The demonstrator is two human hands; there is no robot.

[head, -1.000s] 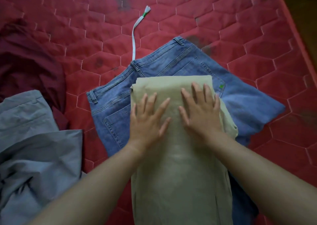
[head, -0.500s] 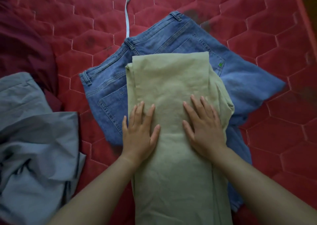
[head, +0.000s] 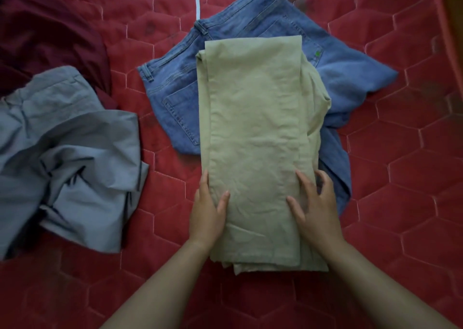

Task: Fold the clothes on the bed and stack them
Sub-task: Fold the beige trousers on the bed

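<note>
A folded pale green pair of trousers [head: 253, 128] lies lengthwise on top of crumpled blue jeans [head: 175, 85] in the middle of the red quilted bed [head: 400, 178]. My left hand [head: 209, 213] rests against the trousers' left edge near their lower end, fingers straight along the side and thumb on top. My right hand [head: 315, 208] lies on the right edge at the same height, its fingers spread and slightly bent over the layered fold. Neither hand has lifted any cloth.
A rumpled grey-blue garment [head: 70, 148] lies at the left, partly over a dark maroon garment [head: 45, 35] at the upper left. A pale strap [head: 198, 5] runs up from the jeans' waistband. The bed's edge [head: 451, 27] is at the far right.
Both hands slid down the green trousers from the top end toward me, pressing flat, and moved outward to the left and right edges. The view shifted toward me.
</note>
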